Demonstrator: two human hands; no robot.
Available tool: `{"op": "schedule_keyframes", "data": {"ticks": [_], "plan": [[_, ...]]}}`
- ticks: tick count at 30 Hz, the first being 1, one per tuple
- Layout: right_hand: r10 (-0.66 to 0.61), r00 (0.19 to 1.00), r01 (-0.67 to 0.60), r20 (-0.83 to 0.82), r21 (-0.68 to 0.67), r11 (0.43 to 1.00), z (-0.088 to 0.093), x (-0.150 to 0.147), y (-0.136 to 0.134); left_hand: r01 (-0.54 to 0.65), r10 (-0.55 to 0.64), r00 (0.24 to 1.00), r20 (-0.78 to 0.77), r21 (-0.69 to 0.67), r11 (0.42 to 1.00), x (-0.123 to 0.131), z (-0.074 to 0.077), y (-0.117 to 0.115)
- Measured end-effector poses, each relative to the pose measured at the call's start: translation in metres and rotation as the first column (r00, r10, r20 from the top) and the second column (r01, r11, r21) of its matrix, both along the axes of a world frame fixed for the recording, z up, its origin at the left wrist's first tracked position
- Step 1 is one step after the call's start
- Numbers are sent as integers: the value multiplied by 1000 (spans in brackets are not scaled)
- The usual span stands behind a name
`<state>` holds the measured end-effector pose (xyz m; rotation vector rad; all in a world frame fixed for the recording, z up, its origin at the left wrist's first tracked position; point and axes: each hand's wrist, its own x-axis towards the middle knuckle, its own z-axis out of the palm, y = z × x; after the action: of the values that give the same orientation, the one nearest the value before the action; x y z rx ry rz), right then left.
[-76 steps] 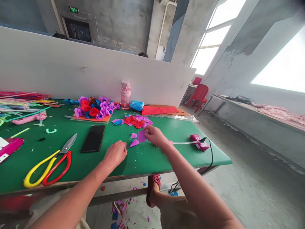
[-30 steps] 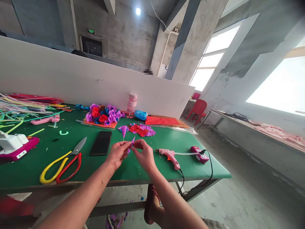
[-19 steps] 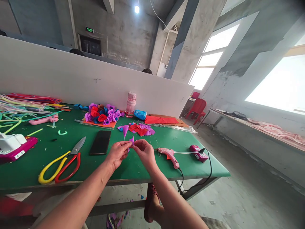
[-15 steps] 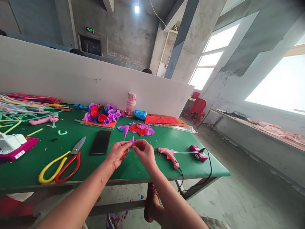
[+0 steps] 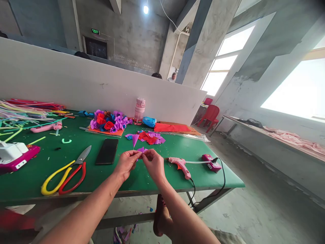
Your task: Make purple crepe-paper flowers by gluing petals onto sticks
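My left hand (image 5: 128,163) and my right hand (image 5: 154,164) meet over the front of the green table, fingertips almost touching. Between them is a small purple paper petal (image 5: 142,149), pinched by both hands. Just above the left fingers a purple paper cone (image 5: 135,139) stands on a thin stem. Behind the hands lies a pile of red and purple cut petals (image 5: 151,137). To the right of my right hand rests a pink glue gun (image 5: 179,165), with a glue stick in its back. A black phone (image 5: 107,151) lies left of my left hand.
Scissors (image 5: 73,173) with yellow and red handles lie at left. Finished paper flowers (image 5: 109,121) are heaped behind the phone. A pink bottle (image 5: 139,110) stands by the white partition (image 5: 101,81). A magenta power strip (image 5: 211,163) sits at the right, its black cable over the edge.
The purple petal has tilted and spread lower between my fingertips. My right hand has shifted very slightly. A person has come into view beyond the partition.
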<state>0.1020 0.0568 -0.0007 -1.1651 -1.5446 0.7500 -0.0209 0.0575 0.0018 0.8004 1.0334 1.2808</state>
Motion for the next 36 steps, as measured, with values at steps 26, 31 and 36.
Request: {"op": "schedule_keyframes", "data": {"ticks": [26, 31, 36], "plan": [[81, 994, -62, 77, -226, 972, 6, 36, 58, 182, -181, 983, -23, 47, 982, -30, 14, 4], [267, 914, -363, -306, -321, 875, 7, 23, 30, 213, -209, 975, -68, 52, 976, -27, 18, 0], [133, 884, -283, -448, -286, 916, -2, 16, 13, 203, -199, 969, -148, 15, 979, -11, 14, -3]]}}
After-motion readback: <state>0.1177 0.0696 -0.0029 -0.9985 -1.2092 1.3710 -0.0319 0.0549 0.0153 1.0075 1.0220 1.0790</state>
